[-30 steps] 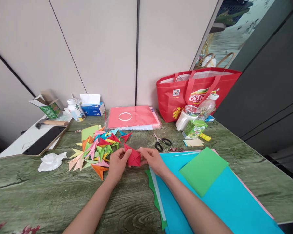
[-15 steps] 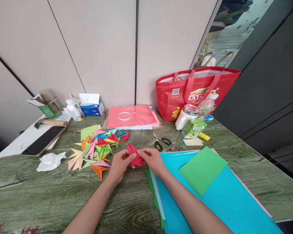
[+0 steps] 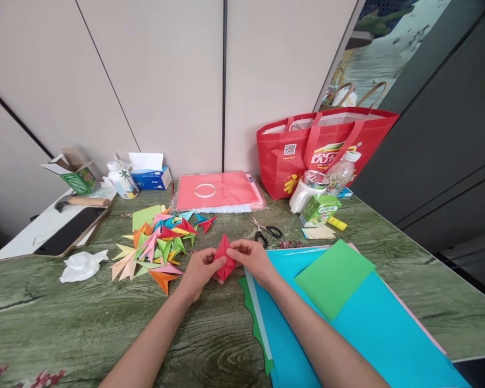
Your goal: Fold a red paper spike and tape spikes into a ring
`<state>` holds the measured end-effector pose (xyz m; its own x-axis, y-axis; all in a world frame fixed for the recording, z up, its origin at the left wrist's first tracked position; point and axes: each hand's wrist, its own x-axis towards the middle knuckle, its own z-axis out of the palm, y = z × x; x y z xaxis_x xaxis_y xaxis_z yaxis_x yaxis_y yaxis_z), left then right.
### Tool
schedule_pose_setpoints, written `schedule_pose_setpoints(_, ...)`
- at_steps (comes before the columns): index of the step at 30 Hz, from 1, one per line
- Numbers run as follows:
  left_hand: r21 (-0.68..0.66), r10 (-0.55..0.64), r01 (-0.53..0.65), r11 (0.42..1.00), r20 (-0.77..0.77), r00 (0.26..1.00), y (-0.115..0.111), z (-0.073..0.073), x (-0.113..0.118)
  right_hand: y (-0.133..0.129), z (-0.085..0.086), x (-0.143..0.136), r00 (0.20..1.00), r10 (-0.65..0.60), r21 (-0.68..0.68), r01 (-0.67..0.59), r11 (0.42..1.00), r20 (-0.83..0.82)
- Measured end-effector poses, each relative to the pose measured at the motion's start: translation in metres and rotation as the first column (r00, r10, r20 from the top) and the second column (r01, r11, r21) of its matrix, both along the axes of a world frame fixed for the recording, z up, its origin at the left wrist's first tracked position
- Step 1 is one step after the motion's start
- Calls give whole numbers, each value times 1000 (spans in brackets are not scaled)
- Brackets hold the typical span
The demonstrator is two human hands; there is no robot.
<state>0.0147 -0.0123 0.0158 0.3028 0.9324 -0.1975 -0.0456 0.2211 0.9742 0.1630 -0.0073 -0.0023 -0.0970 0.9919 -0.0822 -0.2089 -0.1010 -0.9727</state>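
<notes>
Between my two hands is a piece of folded red paper (image 3: pixel 223 257), a narrow diamond shape with its points up and down, held just above the table. My left hand (image 3: pixel 204 269) is closed on its left side, thumb across the front. On the right side my right hand (image 3: pixel 254 261) pinches it with thumb and fingers. To the left of my hands lies a pile of folded paper pieces (image 3: pixel 161 245) in many colours. Scissors (image 3: pixel 267 230) with black handles lie beyond my right hand.
Blue paper sheets (image 3: pixel 388 328) lie at right under a green square (image 3: pixel 337 277). Behind stand a red bag (image 3: pixel 275 167), a white mug (image 3: pixel 303 196) and a green box (image 3: pixel 320 210). A pink paper pack (image 3: pixel 234 188), crumpled tissue (image 3: pixel 83 265) and phone (image 3: pixel 70 229) lie farther left.
The red paper has turned from a slanted position to nearly upright and now looks like a narrower diamond. Both hands stay on it.
</notes>
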Motion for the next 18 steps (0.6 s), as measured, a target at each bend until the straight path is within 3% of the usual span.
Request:
schedule_pose_setpoints(5,-140,-19,31,990,87,996,-2,1,1,1,-1,0,998,-55,24,55,998,-11)
schedule_pose_setpoints(9,-108,-11,19,994,73,997,-1,-1,0,1,-1,1,999,43,31,-43,999,-11)
schedule_pose_setpoints(18,-173,-37,55,983,109,993,0,1,0,3,-1,4,1000,-6,-13,6,1000,8)
